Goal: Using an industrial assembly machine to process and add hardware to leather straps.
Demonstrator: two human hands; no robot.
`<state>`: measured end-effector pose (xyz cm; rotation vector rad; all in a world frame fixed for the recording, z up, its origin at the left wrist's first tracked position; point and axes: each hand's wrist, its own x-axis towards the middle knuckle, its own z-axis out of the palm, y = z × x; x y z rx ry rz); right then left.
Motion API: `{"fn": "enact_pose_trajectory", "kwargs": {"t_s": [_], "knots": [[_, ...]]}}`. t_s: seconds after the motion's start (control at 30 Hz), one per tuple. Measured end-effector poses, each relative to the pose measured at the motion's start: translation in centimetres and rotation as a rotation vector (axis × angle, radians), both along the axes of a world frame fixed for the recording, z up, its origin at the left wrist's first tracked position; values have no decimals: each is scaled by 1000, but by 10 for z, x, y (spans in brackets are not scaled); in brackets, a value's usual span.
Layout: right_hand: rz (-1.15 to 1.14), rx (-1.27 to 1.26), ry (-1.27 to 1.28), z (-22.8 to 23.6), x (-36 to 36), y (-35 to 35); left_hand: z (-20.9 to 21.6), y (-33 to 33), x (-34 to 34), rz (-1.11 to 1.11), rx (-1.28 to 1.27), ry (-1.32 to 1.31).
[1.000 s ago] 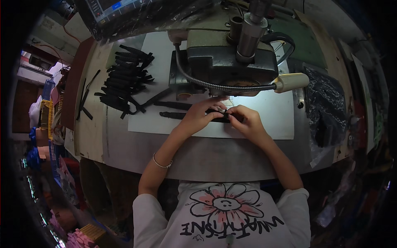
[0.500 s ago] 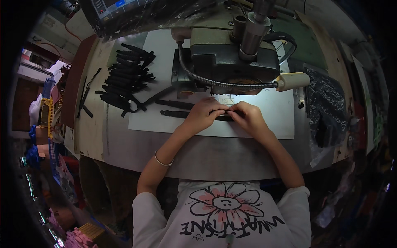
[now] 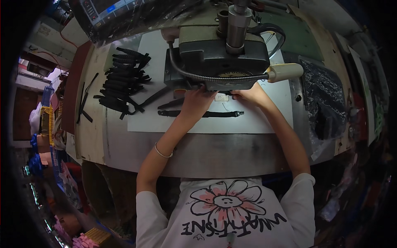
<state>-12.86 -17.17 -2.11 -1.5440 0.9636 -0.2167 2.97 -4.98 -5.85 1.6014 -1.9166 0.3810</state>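
My left hand and my right hand reach under the head of an industrial sewing machine. A short black strap spans the gap between them, below the machine head. Both hands are closed on it, the right in a pinch; the machine head partly hides the left fingertips. Nearer to me, a finished-looking black strap with small fittings at its ends lies across the white work sheet. Another black strap is partly covered by my left hand.
A heap of black straps lies to the left, with loose strips beyond it. Clear plastic with dark contents rests at the right. A lamp with a pale handle juts out beside the machine head. A screen stands at the far left.
Both hands have moved forward, away from me, under the machine head with the strap. The strap with end fittings now shows more fully in front of them. The view has shifted slightly.
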Motion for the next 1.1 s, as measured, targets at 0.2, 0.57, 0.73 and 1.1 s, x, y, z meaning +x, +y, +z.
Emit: {"fn": "enact_pose_trajectory", "kwargs": {"t_s": [0.2, 0.57, 0.73, 1.1], "knots": [[47, 16, -34, 13, 5, 1, 2, 3, -1, -20, -15, 137], [193, -716, 219, -32, 5, -12, 8, 2, 0, -225, 127, -115], [119, -781, 260, -22, -2, 2, 13, 3, 2, -258, 168, -210], [42, -1066, -189, -26, -18, 29, 24, 16, -10, -146, 343, 74]]}}
